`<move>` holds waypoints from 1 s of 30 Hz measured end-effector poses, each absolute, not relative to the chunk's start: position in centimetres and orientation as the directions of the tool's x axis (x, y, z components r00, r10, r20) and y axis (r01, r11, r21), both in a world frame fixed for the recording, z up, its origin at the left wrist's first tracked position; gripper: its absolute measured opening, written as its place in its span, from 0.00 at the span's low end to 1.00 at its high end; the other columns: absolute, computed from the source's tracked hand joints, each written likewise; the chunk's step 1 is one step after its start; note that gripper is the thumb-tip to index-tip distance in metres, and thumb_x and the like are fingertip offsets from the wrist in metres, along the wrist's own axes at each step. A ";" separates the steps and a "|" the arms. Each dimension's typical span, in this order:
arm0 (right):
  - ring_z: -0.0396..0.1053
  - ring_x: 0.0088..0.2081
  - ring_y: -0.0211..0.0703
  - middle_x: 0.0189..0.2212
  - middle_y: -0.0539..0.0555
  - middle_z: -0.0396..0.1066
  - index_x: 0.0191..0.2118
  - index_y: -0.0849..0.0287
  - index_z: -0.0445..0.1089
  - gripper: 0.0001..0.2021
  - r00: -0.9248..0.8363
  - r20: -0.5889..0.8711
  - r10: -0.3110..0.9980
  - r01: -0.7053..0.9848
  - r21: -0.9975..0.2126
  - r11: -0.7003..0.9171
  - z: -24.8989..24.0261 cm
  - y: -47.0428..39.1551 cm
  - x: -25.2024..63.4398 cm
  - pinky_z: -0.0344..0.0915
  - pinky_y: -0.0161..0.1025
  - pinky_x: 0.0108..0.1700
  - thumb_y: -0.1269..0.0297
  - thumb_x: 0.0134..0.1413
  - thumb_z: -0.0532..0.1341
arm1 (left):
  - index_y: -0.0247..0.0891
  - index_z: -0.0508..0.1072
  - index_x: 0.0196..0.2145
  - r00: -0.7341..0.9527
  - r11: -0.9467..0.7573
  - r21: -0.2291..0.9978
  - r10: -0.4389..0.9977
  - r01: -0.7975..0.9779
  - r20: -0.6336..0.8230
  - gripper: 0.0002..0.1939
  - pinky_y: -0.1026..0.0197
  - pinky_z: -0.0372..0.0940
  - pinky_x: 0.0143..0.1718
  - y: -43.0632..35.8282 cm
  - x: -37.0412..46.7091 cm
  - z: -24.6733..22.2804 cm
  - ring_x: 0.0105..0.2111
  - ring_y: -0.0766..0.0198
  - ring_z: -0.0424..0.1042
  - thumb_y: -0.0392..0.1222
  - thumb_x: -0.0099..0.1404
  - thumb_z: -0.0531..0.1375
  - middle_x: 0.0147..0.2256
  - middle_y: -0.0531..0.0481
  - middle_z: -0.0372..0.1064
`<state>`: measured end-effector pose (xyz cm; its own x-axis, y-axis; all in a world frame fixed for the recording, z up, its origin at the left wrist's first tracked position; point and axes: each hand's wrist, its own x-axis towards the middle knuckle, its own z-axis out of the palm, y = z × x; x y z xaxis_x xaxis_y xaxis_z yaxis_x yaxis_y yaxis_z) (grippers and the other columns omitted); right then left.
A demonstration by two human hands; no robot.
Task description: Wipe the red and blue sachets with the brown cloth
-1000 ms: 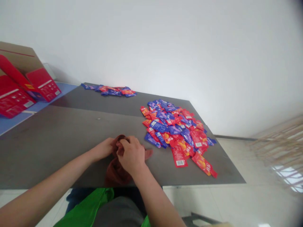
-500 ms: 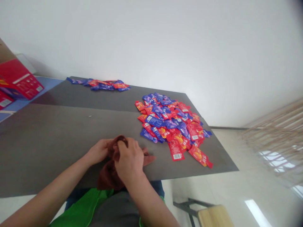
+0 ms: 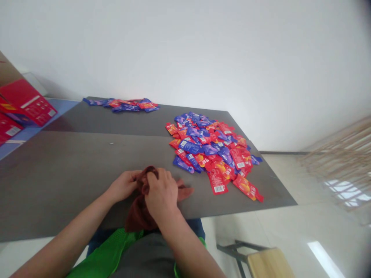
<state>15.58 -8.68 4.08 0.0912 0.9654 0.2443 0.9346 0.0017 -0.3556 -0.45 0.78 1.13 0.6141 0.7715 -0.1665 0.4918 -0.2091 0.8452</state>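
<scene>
Since half a second ago little has shifted: your view has dipped and swung a touch, so the stool at the lower right shows more of its seat and the red boxes sit a bit further in, while your hands have kept their place at the near edge of the table. Your right hand (image 3: 160, 192) lies curled over the top of the brown cloth (image 3: 138, 214), fingers bent down into its bunched upper end, and your left hand (image 3: 124, 186) grips that same bunched end from the other side, so both hands are closed on the cloth and touching it together. You can see the cloth sitting at the near edge of the dark grey table (image 3: 58, 170), with its lower part hanging over the edge toward your lap, where a green garment (image 3: 108, 253) shows. Just beyond your right hand, to its right, a heap of red and blue sachets (image 3: 211, 150) spreads across the tabletop, and a smaller row of sachets (image 3: 121, 104) lies at the far edge near the wall. Red boxes (image 3: 26, 106) rest on a blue surface (image 3: 60, 106) to your left, beside the table. A plain white wall (image 3: 188, 50) stands behind it all, a pale glossy floor (image 3: 304, 216) runs to the right, and a wooden stool (image 3: 268, 262) stands by your right side
</scene>
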 end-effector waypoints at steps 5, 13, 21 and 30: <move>0.66 0.43 0.48 0.43 0.56 0.69 0.42 0.54 0.73 0.07 0.222 0.093 0.970 0.932 -0.312 -0.184 2.2 -8.4 17.6 0.63 0.40 0.39 0.65 0.66 0.57 | 0.38 0.74 0.27 0.552 -0.281 0.742 0.822 0.608 -0.141 0.22 0.64 0.61 0.32 0.6 -0.2 1.6 0.29 0.61 0.67 0.58 0.66 0.54 0.25 0.54 0.69; 0.65 0.46 0.47 0.46 0.56 0.68 0.45 0.53 0.72 0.07 0.233 0.201 0.951 0.932 -0.325 -0.159 4.2 -9.8 19.7 0.63 0.41 0.44 0.63 0.66 0.58 | 0.38 0.76 0.33 0.577 -0.243 0.787 0.799 0.566 -0.168 0.21 0.63 0.63 0.35 0.5 -0.4 1.4 0.33 0.60 0.71 0.58 0.66 0.55 0.30 0.53 0.75; 0.66 0.44 0.49 0.42 0.57 0.69 0.42 0.54 0.73 0.08 0.201 0.061 0.978 0.938 -0.300 -0.174 2.6 -9.3 18.2 0.63 0.43 0.42 0.67 0.66 0.56 | 0.38 0.70 0.24 0.547 -0.332 0.686 0.829 0.648 -0.115 0.22 0.65 0.58 0.29 0.5 -0.1 1.5 0.27 0.63 0.65 0.57 0.66 0.54 0.23 0.55 0.67; 0.65 0.45 0.49 0.44 0.56 0.68 0.42 0.52 0.72 0.06 0.101 0.182 0.978 0.934 -0.357 -0.030 4.0 -9.5 17.0 0.63 0.42 0.42 0.62 0.66 0.58 | 0.38 0.72 0.27 0.564 -0.287 0.734 0.811 0.615 -0.155 0.19 0.65 0.60 0.32 0.5 -0.3 1.4 0.30 0.62 0.68 0.55 0.66 0.55 0.26 0.54 0.70</move>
